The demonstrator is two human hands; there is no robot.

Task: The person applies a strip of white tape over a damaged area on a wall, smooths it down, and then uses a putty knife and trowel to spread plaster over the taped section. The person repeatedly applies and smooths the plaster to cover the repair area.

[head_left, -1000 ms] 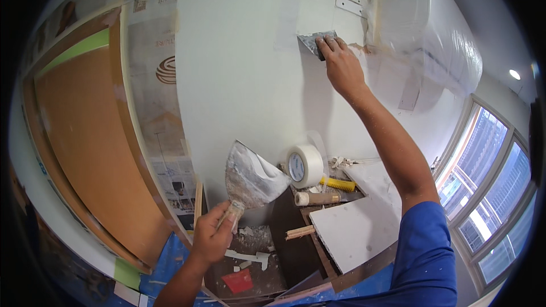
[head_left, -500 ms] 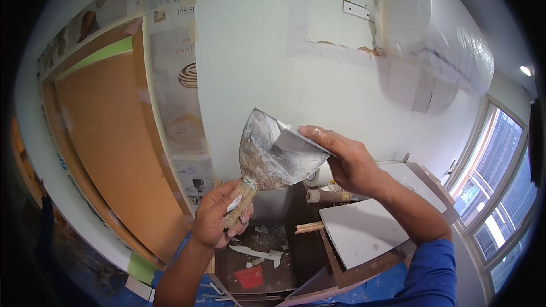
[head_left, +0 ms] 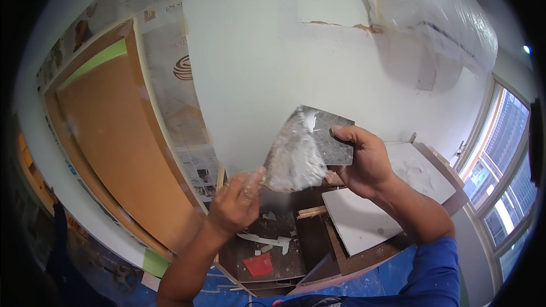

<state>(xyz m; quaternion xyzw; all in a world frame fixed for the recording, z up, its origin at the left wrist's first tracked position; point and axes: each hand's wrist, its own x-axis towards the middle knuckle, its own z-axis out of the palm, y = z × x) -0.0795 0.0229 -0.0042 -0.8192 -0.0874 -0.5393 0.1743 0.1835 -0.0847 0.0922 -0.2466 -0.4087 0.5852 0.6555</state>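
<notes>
In front of the white wall, my left hand (head_left: 236, 202) is closed round the hidden handle of a wide putty knife (head_left: 296, 156). Its fan-shaped blade is smeared with white and grey compound and slightly blurred. My right hand (head_left: 367, 159) grips a dark, flat, square-cornered scraper plate (head_left: 336, 139), thumb on the near face and fingers behind. The two tools meet along the blade's right edge, where a white dab of compound shows near the top.
Below stands a dark cabinet (head_left: 310, 233) with debris and a red plastic piece (head_left: 259, 264). A white board (head_left: 358, 224) lies at its right. Left is an orange-brown door (head_left: 122, 136) with newspaper masking (head_left: 170, 85). A plastic-wrapped unit (head_left: 449, 17) hangs upper right, near a window (head_left: 495, 142).
Both hands and tools have shifted rightward. The putty knife has turned, hiding its handle, and the scraper plate now shows its broad dark face.
</notes>
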